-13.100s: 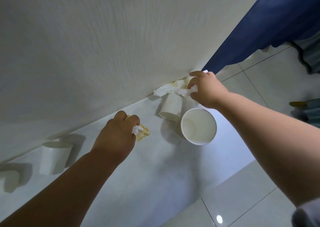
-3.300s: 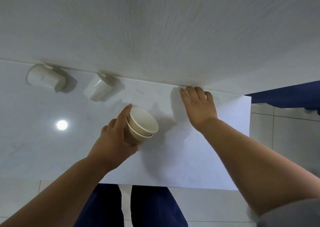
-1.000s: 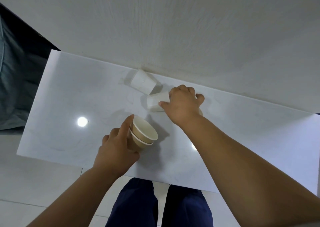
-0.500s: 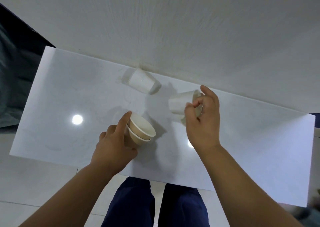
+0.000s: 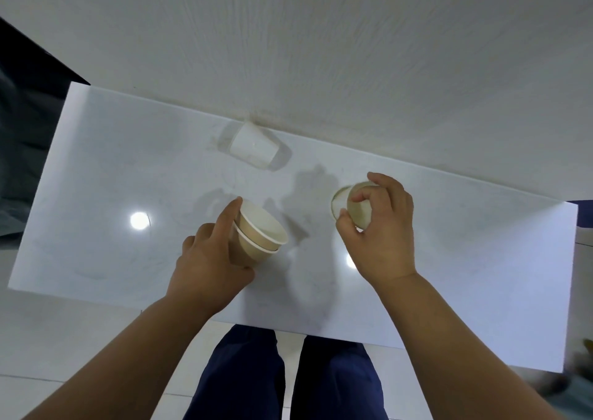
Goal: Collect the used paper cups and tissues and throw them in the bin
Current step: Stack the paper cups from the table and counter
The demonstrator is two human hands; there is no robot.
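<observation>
While the left hand grasped two nested paper cups over the white table, the right hand pinched a third cup beside them. A tipped paper cup lay by the wall; light and crushable, it probably wanted a gentle grip around its side.

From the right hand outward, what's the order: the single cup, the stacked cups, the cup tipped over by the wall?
From the right hand, in the head view:
1. The single cup, pinched in that hand itself.
2. The stacked cups, to its left, held by the left hand.
3. The tipped cup, farther left, by the wall.
</observation>
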